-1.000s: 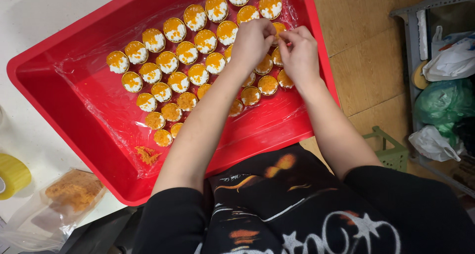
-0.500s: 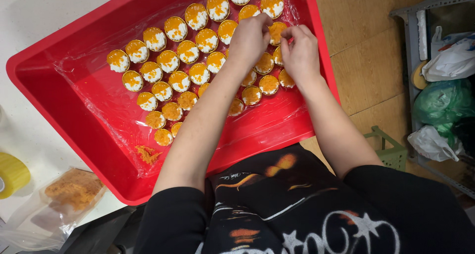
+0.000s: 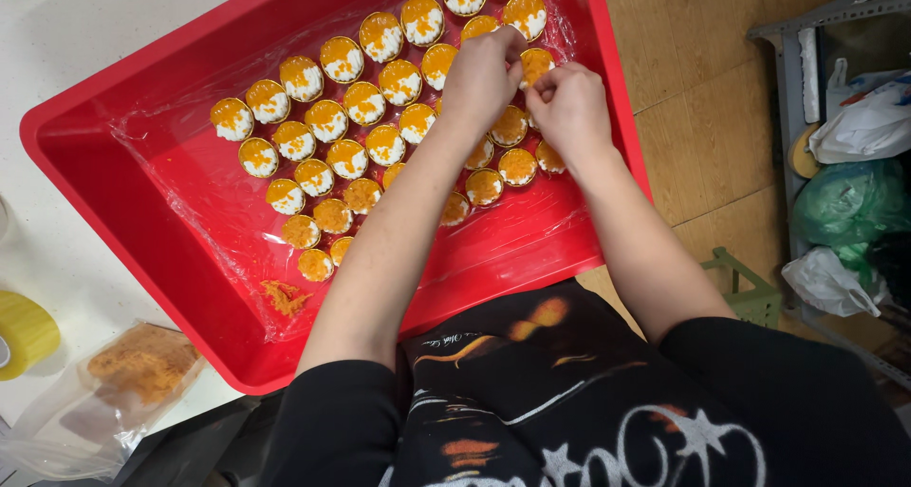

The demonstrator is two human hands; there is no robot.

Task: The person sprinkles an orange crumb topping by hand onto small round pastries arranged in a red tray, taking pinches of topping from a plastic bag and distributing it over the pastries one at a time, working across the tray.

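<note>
your hands have closed in on each other since a moment ago: a second back they sat a little apart over the cups, and now they meet above one cup (image 3: 536, 65) near the tray's far right corner. that puts both sets of fingertips on the same piece, so the work has moved onto that single cup.

your left hand (image 3: 484, 74) is curled, fingers pinched down at the cup's left edge. your right hand (image 3: 569, 112) is bunched too, fingertips touching the cup from the near side. whether either actually grips it, i cannot tell.

the cup sits among rows of orange-and-white cups on clear film lining the red tray (image 3: 114, 212). a bag of orange crumbs (image 3: 133, 368) lies on the counter, well apart.
</note>
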